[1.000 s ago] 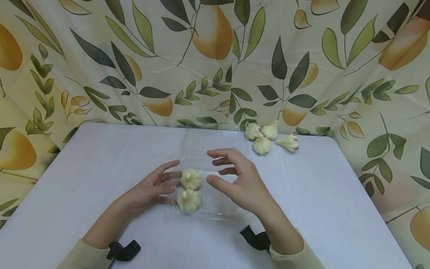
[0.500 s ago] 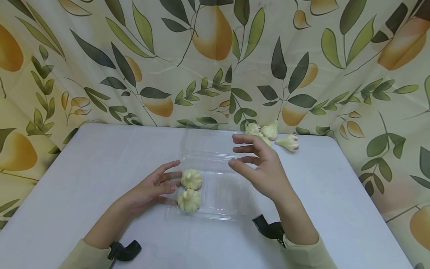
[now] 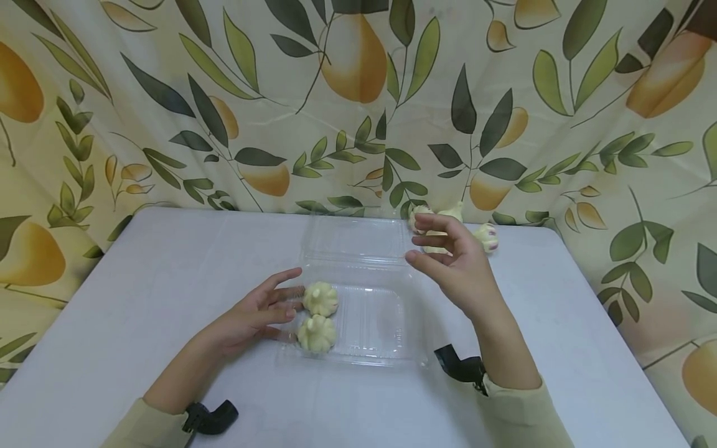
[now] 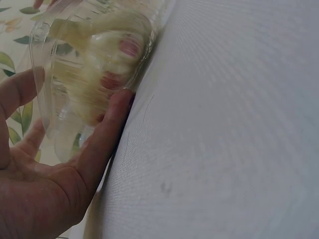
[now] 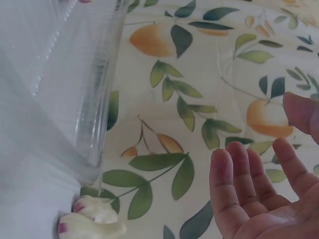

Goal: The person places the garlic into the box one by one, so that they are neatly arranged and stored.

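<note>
A clear plastic clamshell box (image 3: 372,330) lies unfolded on the table, its lid (image 3: 353,239) flat toward the back. Two garlic bulbs, a rear one (image 3: 320,298) and a front one (image 3: 317,334), sit side by side in its left part. My left hand (image 3: 254,317) rests against the box's left side with fingers extended; the left wrist view shows a fingertip (image 4: 119,102) at the wall near the garlic. Holding nothing, my right hand (image 3: 462,270) hovers before a group of garlic bulbs (image 3: 486,238) at the back right, partly covering them. Its fingers are loosely bent.
The table is covered in a white cloth (image 3: 560,348), and its back edge meets a leaf-and-fruit patterned curtain (image 3: 358,149). The garlic group stands close to that edge, right of the lid. Black wrist cameras sit at both cuffs.
My right hand has moved right and backward, from above the box to the garlic group, which it now partly hides. The left hand and the two bulbs in the box have stayed put.
</note>
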Demonstrator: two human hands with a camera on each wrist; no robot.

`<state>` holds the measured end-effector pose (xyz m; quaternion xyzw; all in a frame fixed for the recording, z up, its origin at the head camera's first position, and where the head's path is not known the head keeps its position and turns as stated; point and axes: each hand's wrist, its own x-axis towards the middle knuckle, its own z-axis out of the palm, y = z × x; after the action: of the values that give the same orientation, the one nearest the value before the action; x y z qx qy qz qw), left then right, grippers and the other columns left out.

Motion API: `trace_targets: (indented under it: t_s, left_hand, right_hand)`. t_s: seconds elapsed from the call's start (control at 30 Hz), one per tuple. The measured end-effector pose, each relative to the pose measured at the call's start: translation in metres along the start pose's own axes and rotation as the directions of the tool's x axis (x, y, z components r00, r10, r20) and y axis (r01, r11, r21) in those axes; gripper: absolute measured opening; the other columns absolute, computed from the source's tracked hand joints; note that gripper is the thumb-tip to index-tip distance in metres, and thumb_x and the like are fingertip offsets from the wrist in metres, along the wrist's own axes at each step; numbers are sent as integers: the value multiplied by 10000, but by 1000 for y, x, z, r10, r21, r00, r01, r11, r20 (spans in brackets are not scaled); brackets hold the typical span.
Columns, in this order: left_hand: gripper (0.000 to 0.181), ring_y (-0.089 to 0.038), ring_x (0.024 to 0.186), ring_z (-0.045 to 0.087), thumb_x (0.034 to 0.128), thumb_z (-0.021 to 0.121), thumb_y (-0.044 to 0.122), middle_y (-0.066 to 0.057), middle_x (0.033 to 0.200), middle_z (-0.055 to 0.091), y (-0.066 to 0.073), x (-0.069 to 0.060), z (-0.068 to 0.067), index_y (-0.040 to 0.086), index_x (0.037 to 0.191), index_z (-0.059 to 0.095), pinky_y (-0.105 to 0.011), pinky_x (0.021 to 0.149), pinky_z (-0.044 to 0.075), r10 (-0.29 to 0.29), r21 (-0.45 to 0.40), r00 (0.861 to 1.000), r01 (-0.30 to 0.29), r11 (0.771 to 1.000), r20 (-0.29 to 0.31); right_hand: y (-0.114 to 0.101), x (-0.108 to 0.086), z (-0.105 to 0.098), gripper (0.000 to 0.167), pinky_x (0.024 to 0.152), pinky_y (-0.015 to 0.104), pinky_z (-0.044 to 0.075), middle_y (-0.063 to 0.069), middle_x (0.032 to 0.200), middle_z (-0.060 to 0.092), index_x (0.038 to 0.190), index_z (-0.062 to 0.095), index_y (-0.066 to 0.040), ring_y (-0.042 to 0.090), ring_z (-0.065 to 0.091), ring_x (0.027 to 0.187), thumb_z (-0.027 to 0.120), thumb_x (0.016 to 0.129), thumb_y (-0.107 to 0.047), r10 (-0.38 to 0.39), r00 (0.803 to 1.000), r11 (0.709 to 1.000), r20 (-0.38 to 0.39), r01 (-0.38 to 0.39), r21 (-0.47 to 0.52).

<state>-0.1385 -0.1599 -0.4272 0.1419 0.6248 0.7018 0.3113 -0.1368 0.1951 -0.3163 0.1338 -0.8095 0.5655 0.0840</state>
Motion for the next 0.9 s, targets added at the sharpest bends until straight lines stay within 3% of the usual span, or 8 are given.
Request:
trace_targets:
  t_s: [0.3,0.47,0.9]
  left_hand:
    - [780,-418,1447,321,978,621,110,-182,1618,227,-2,0,-1,231,1598,164,-537,912,534,-2,6,1000,2,1000,-4]
    - [775,-417,1447,322,980,615,103,-181,1618,228,-2,1,-2,233,1597,165,-533,910,535,0,3,1000,0,1000,2]
    - [777,-414,1446,326,981,615,111,-175,1618,234,-1,1,-2,235,1598,159,-519,901,536,-5,16,1000,5,1000,2]
  right_hand:
    - [21,9,-10,521,831,222,560,65,1320,557,1373,534,-73,252,624,1138,742,897,-104,52,998,999,-43,-52,3]
    - [31,11,-14,522,823,205,556,47,1316,561,1373,536,-79,198,635,1116,744,895,-105,87,992,996,-92,-88,-10]
    - [56,18,-18,671,794,161,537,151,1336,521,1485,428,-155,233,603,1124,735,894,-79,219,956,975,-194,-222,4]
